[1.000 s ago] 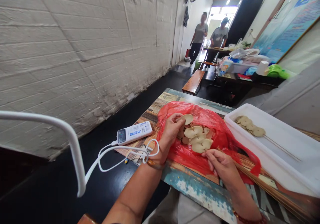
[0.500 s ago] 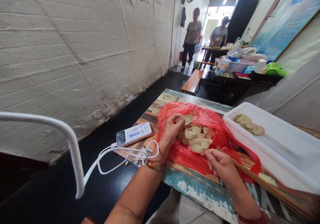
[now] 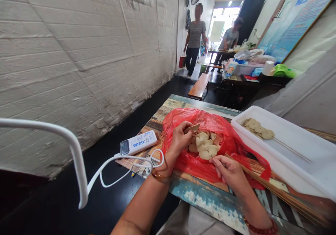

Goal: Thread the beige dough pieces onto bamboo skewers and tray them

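An open red plastic bag (image 3: 231,142) lies on the table and holds several pale tan round slices (image 3: 204,146). My left hand (image 3: 180,137) reaches into the bag and pinches one slice (image 3: 193,127) at its top edge. My right hand (image 3: 228,170) rests at the bag's near edge, fingers curled, pinching the end of a thin bamboo skewer (image 3: 265,184) that runs off to the right. Its fingertips touch the nearest slice.
A white tray (image 3: 301,151) at the right holds one skewer loaded with slices (image 3: 256,127). A white power bank (image 3: 138,142) with its cable lies at the table's left edge. A bench (image 3: 200,84), cluttered tables and two people stand down the aisle; a brick wall runs along the left.
My left hand has tilted its slice edge-on and lowered it slightly toward the pile. The person in the aisle has walked closer. My right hand has barely moved.
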The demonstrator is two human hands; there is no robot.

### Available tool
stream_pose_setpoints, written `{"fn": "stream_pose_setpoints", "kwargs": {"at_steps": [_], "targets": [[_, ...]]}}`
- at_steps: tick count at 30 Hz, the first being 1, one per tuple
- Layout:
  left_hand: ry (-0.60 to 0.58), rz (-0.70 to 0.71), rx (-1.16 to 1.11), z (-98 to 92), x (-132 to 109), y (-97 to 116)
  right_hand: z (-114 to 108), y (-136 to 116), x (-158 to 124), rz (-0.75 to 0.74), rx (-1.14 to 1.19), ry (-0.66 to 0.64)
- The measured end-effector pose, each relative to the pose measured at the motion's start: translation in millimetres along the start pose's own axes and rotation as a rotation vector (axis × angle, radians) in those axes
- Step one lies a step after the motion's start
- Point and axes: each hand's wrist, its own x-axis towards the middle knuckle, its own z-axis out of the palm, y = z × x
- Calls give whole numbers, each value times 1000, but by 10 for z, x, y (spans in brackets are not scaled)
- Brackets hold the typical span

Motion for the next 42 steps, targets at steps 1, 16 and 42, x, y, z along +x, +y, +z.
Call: {"fn": "stream_pose_setpoints", "kwargs": {"at_steps": [1, 16, 42], "targets": [[3, 13, 22, 0, -1, -8, 1, -1, 1, 1, -4, -1], [-2, 49, 98, -5, 13, -49, -4, -33, 22, -19, -88, 4], [-4, -338, -510, -44, 20, -59, 9, -20, -12, -36, -39, 19]]}}
